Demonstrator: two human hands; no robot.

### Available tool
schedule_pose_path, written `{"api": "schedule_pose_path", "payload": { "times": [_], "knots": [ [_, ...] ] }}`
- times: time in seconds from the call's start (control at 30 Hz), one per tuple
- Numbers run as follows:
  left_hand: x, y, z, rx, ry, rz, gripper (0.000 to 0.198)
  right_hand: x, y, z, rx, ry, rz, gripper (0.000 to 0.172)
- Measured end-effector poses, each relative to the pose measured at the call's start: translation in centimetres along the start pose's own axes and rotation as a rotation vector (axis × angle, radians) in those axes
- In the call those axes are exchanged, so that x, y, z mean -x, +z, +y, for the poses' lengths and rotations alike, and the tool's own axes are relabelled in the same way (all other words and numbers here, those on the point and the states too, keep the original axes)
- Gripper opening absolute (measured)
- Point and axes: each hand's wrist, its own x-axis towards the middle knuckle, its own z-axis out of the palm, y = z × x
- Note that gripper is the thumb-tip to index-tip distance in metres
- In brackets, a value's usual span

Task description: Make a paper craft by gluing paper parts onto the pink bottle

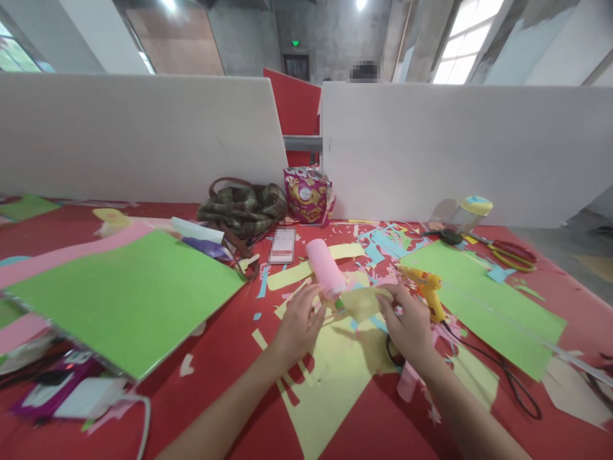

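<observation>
A short pale yellow paper strip (363,303) is held between my two hands, above a larger sheet of yellow paper (330,383). My left hand (301,322) is closed, its fingertips at the strip's left end and close to the base of a pink paper cylinder (325,265). My right hand (407,318) pinches the strip's right end between thumb and fingers. A small green piece (340,304) shows at the cylinder's lower end. Just beyond my right hand lies a yellow glue gun (430,291) with a black cord.
Green sheets lie left (129,294) and right (483,306). Scissors (512,254) and a yellow-lidded jar (467,214) are at the back right. A plaid bag (244,207) and purple snack bag (309,197) stand before white partitions (431,153). Paper scraps litter the red table (215,390).
</observation>
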Motion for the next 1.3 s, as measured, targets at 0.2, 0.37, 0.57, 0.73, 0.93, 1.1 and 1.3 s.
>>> {"api": "schedule_pose_path", "payload": {
  "times": [0.2, 0.37, 0.57, 0.73, 0.93, 1.1, 1.3],
  "knots": [
    [2.1, 1.1, 1.5, 0.611, -0.297, -0.198, 0.031, 1.8, 1.6, -0.8, -0.403, 0.209, -0.207, 0.013],
    [2.1, 1.5, 1.0, 0.592, -0.380, -0.163, 0.024, 2.8, 2.3, -0.5, -0.451, 0.223, -0.284, 0.017],
    [2.1, 1.1, 0.8, 0.612, -0.420, -0.106, 0.020, 2.9, 2.2, 0.5, -0.254, 0.234, -0.121, 0.014],
    [1.9, 0.9, 0.9, 0.641, -0.447, -0.102, 0.022, 2.8, 2.3, 1.0, -0.089, 0.163, -0.087, 0.014],
    [1.9, 0.8, 0.9, 0.648, -0.451, -0.111, 0.024, 2.8, 2.6, 1.0, -0.047, 0.126, -0.114, 0.015],
    [2.0, 1.1, 0.6, 0.666, -0.451, -0.112, 0.023, 3.0, 2.8, 1.2, -0.092, 0.185, -0.148, 0.017],
    [2.4, 1.5, 0.8, 0.632, -0.438, -0.114, 0.023, 3.2, 3.2, 1.0, -0.443, 0.173, -0.207, 0.026]
  ]
}}
